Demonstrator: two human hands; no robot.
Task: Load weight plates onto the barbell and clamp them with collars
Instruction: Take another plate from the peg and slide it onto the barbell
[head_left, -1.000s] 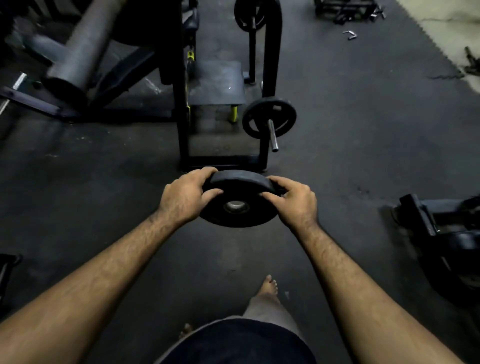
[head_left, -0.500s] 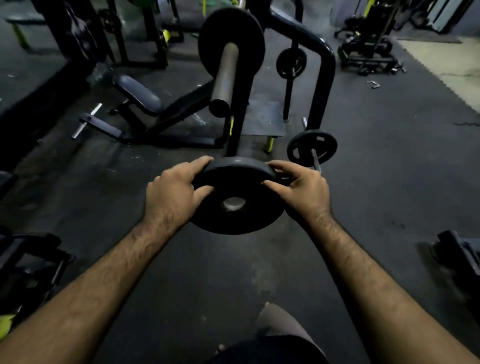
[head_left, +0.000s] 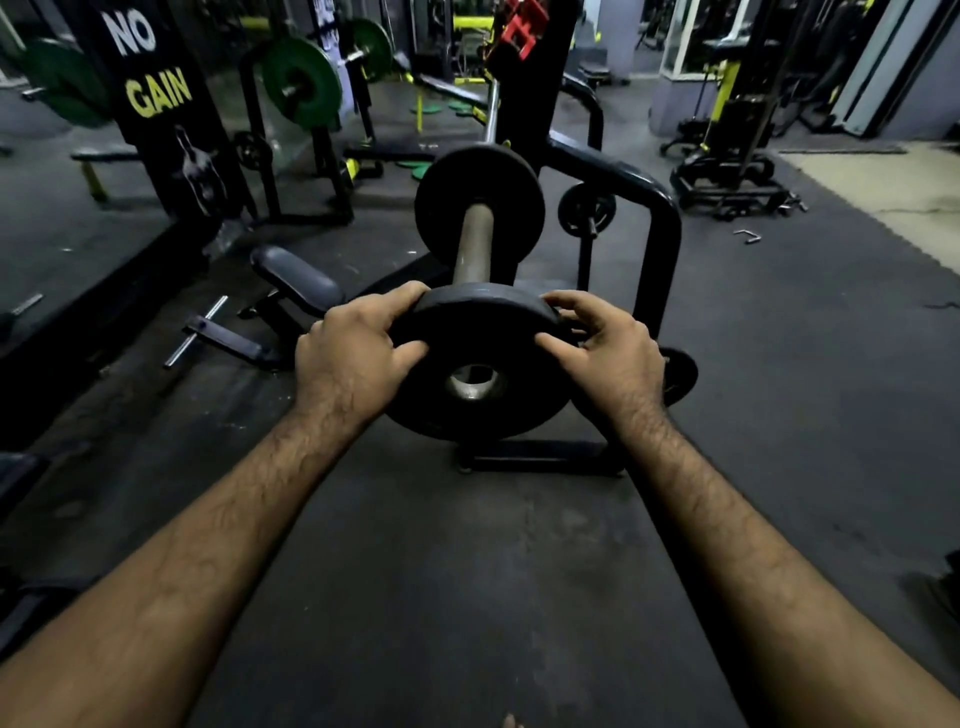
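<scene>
Fingers of my left hand (head_left: 352, 349) curl over the top left edge of a black weight plate (head_left: 480, 364), thumb pressed on its face, while my right hand (head_left: 608, 345) pinches the top right edge the same way, so both hands are clamped on the plate. It is tilted with its face toward me, its centre hole lined up on the end of the barbell sleeve (head_left: 471, 244), whose tip shows through the hole. Further along the sleeve sits 1 black plate (head_left: 480, 202) already loaded. The bar rests in a black rack (head_left: 644, 208) standing on the dark rubber floor (head_left: 467, 571). To the left lies a padded bench (head_left: 296, 278).
</scene>
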